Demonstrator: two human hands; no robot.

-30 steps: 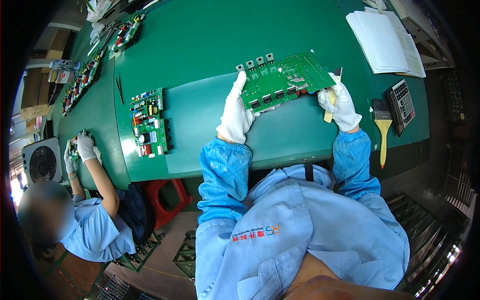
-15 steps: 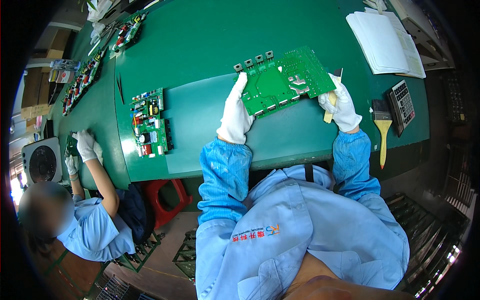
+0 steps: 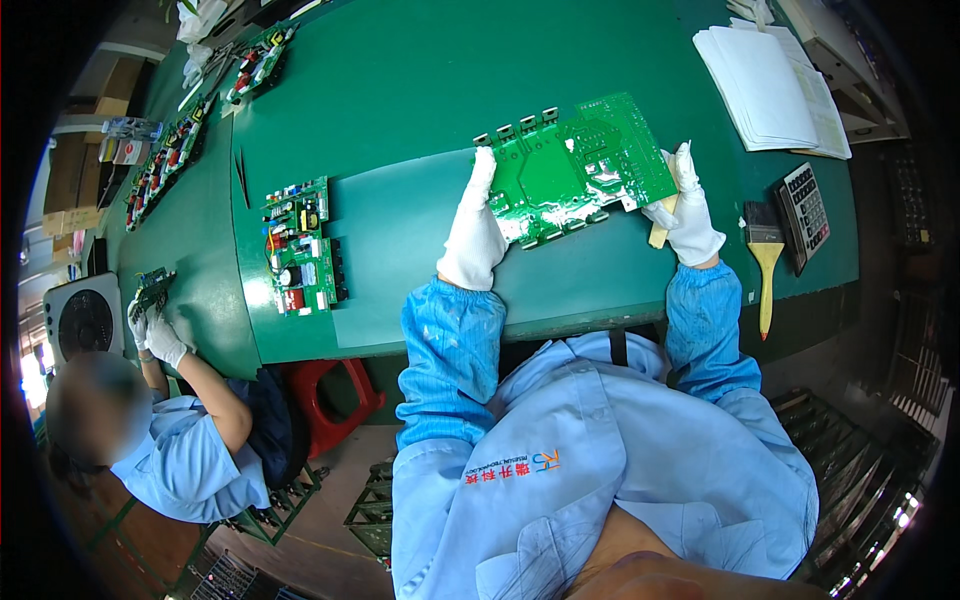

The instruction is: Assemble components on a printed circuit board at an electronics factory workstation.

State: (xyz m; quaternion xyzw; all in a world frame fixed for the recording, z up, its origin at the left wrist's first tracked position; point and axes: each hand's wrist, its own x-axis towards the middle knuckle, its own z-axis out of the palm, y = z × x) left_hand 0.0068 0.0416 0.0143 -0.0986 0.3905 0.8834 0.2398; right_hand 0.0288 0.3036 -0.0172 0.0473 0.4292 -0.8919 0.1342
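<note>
A green circuit board (image 3: 545, 180) is raised above the bench, its solder side toward me and shining with reflected light. Several black components stick out along its far left edge. My left hand (image 3: 472, 232), in a white glove, is closed on the board's left end with the thumb over its face. At the other end my gloved right hand (image 3: 692, 222) grips the board's right edge. That same hand also keeps a tool with a flat yellowish handle (image 3: 658, 235) against the palm; its far end is hidden now.
Another populated circuit board (image 3: 300, 245) lies left on the green bench (image 3: 400, 80), near tweezers (image 3: 241, 178). More boards (image 3: 165, 165) line the far left. A brush (image 3: 765, 255), calculator (image 3: 803, 215) and papers (image 3: 760, 85) lie right. A co-worker (image 3: 190, 440) handles a small board at left.
The board in my hands has tilted, so its face now catches glare and its far-edge components look shorter. My right fingers have shifted on its edge. The co-worker's hands have raised their board.
</note>
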